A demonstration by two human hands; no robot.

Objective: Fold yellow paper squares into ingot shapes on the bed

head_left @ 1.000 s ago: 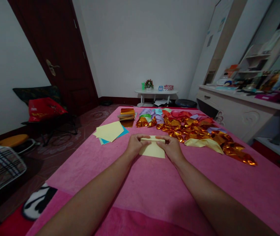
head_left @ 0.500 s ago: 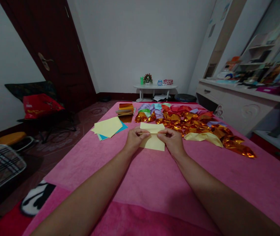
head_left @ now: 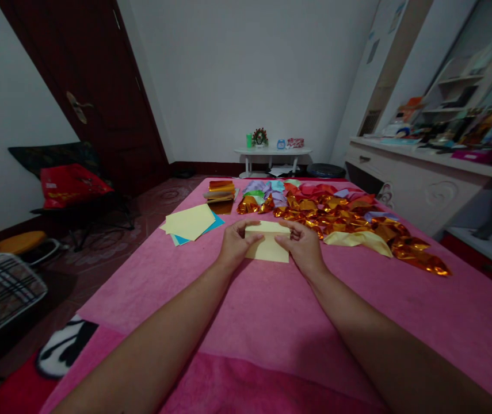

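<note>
Pale yellow paper (head_left: 267,252) spans the gap between a person's 2 bare hands over the middle of a pink cloth-covered surface (head_left: 263,310). The left hand (head_left: 233,242) is nearly closed, pinching the sheet's left side; the right hand (head_left: 305,244) grips the right side likewise, both thumbs on the near face. At left, yellow sheets (head_left: 189,221) overlap a blue sheet (head_left: 213,223), with stacked gold foil (head_left: 221,194) just beyond. At right, a twisted yellow piece (head_left: 358,241) lies beside crumpled gold foil pieces (head_left: 416,251).
</note>
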